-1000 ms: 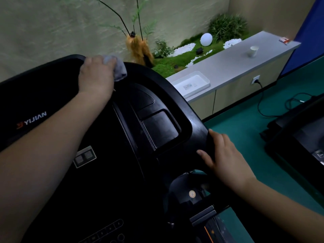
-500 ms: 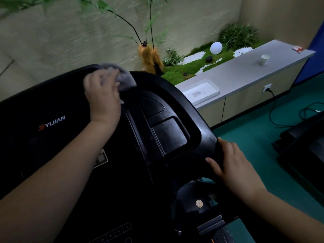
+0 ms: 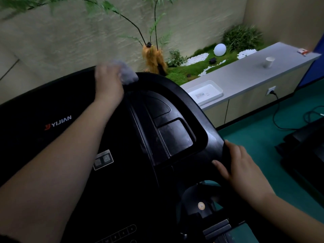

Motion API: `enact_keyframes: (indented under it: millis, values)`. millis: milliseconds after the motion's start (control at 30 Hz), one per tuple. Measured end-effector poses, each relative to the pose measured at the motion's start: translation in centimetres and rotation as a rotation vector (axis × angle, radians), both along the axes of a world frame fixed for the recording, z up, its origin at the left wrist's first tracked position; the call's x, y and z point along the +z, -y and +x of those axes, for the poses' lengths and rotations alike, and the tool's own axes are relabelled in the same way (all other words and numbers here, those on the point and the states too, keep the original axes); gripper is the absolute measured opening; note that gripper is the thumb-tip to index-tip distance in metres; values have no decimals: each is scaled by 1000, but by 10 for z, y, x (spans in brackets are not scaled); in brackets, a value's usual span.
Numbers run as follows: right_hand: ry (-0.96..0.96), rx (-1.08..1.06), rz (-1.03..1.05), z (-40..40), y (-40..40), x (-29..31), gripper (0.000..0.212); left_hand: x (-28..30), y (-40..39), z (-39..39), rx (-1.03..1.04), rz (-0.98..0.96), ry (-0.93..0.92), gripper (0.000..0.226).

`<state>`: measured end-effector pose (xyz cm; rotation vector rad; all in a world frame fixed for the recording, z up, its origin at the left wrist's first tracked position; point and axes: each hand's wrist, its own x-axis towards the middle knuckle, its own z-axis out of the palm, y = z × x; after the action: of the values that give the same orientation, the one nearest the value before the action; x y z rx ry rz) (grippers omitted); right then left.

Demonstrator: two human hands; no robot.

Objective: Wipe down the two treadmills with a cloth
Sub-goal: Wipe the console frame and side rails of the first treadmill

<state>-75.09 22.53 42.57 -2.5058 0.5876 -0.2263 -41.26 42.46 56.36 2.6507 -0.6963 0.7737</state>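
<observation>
Wiping the top rim of the first treadmill console (image 3: 122, 155) is the step in hand: your left hand (image 3: 108, 81) is closed around a bunched pale grey cloth (image 3: 127, 74) and presses it on the upper edge of the black housing, just where the rim curves over to the right. Your right hand (image 3: 240, 171) is wrapped around the right side grip of the console, thumb on the inner face, and looks to be steadying you rather than cleaning.

By my judgement the job is early. The next move calls for you to carry the cloth down along the curved right rim and into the recessed pockets (image 3: 173, 135), which show a dull, dusty film, and then across the dark panel with the YIJIAN logo (image 3: 58, 122) and the button rows lower down. Shift your right hand off the grip before the cloth gets there.

The console is glossy black plastic, hard and smooth, so smears should show easily. The second treadmill (image 3: 308, 148) stands at the right edge, across the green floor (image 3: 259, 141), and appears untouched.
</observation>
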Motion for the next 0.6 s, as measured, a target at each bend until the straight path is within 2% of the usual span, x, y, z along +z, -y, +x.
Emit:
enact_keyframes:
  millis: [33,133,200,300,333,400,467,600]
  values:
    - [0,0,-2,0,0,0,70,-9,1,-14,-64,21,8,38]
    - [-1,0,2,0,0,0,69,-40,-5,-57,-39,93,-43,37]
    - [-3,0,4,0,0,-1,69,-61,-9,-94,-41,261,-34,29]
    - [-4,-3,9,-1,1,-1,69,-82,-10,-140,-170,482,-7,29]
    - [-3,-3,8,0,1,-1,69,-83,-10,-146,-199,492,-25,30]
    - [8,-7,11,0,1,-2,69,-74,-12,-144,-230,391,-32,32]
    - [18,-12,18,0,0,-2,68,-58,-14,-125,-186,305,38,32]
    - [18,-13,17,0,0,-2,69,-38,-15,-79,-145,366,64,23]
